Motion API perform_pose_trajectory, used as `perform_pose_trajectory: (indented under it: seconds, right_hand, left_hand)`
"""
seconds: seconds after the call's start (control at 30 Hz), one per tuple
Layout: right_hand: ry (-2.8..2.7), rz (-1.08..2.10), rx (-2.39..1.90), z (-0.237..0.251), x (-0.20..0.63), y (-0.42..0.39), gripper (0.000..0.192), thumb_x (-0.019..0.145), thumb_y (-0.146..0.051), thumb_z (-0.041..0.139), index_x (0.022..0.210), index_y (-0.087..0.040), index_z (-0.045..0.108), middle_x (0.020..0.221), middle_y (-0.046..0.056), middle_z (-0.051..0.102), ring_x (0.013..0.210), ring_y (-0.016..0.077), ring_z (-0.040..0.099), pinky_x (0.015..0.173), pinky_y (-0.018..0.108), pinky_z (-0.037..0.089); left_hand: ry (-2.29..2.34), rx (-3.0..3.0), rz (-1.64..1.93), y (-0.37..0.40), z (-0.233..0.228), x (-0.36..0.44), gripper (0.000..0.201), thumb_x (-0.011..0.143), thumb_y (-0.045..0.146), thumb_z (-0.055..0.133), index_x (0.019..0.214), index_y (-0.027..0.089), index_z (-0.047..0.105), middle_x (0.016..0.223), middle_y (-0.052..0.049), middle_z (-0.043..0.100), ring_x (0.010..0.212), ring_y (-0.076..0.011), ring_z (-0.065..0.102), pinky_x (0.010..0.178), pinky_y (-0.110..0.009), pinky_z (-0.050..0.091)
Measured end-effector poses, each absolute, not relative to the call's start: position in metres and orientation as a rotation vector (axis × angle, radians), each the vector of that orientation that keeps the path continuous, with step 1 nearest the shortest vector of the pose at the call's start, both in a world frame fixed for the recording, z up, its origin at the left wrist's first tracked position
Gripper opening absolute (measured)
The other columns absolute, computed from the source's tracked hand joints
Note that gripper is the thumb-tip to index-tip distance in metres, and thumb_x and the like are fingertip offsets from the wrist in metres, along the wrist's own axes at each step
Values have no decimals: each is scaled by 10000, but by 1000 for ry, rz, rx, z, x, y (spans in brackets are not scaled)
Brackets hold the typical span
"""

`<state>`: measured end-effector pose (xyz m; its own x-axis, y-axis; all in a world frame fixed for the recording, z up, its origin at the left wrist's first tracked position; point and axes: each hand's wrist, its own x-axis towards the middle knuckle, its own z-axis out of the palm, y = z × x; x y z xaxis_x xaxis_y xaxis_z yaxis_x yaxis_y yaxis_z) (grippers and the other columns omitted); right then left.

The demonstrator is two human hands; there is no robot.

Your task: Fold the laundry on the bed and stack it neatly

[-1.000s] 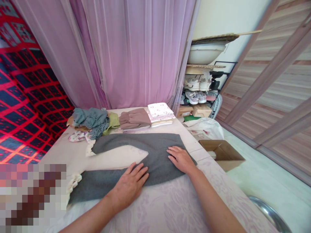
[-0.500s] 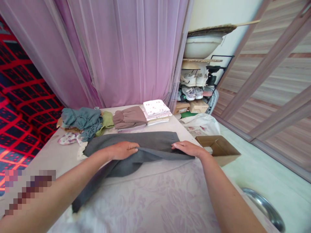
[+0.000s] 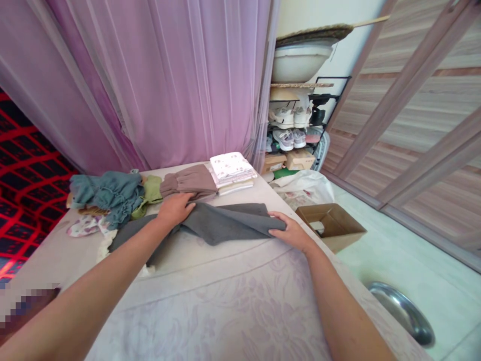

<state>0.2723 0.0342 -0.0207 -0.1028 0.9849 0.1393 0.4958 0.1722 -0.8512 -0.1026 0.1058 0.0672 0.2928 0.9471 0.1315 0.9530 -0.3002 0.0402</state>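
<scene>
A grey garment [image 3: 221,223] lay doubled over on the pale floral bedsheet [image 3: 233,306], far of centre, one leg trailing left.

both bare forearms reach forward from the bottom edge of the view. the left hand [image 3: 173,209] is stretched farther out, palm down, fingers curled and closed in a grasp. the right hand [image 3: 291,231] is nearer to the body, palm down, its thumb and fingers pinched together.

Floral-covered bed [image 3: 233,301], grey garment [image 3: 221,223], teal clothes heap [image 3: 107,193], folded stacks [image 3: 210,178] along far edge
</scene>
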Motion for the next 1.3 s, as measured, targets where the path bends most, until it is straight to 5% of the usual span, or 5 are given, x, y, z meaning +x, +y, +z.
perform_pose_trajectory:
  seconds: [0.2,0.37,0.8,1.03,1.3]
  right_hand:
    - [-1529,434,-1591,-25,254,51,245,771,-337,537,976,-239,626,883,29,696,849,214,635,765,322,477]
    - [-1471,373,-1830,-15,242,73,241,783,-323,532,999,-249,611,756,17,669,751,210,624,709,315,464]
    - [-1279,1273,-1232,-19,264,45,1098,673,-504,723,1514,-208,80,1114,87,680,1014,249,648,957,440,467]
    - [-1190,1086,-1298,1,256,52,1022,731,-568,635,1514,-173,109,977,71,711,894,255,670,841,435,524]
    - [-1258,869,-1161,77,219,20,1011,784,-561,615,1522,-245,0,1504,72,353,1343,220,389,1112,369,320]
  left_hand:
    - [-1698,-2688,-446,14,34,-99,336,910,448,421,891,243,686,900,-45,708,853,-207,632,810,-325,478]
    - [-1938,-2489,-668,-5,-13,-62,505,792,402,609,1249,190,574,1326,-136,542,1202,-299,489,992,-441,393]
    - [-2296,-2371,-1092,33,7,-35,237,826,409,512,712,225,607,745,-17,657,813,-211,566,973,-405,327]
    - [-2317,-2527,-1921,33,34,-38,334,743,518,598,839,201,644,827,-2,674,883,-216,598,849,-327,439]
    - [-2112,-2357,-2814,14,87,-42,443,677,527,703,946,184,625,904,-39,715,894,-217,645,836,-324,481]
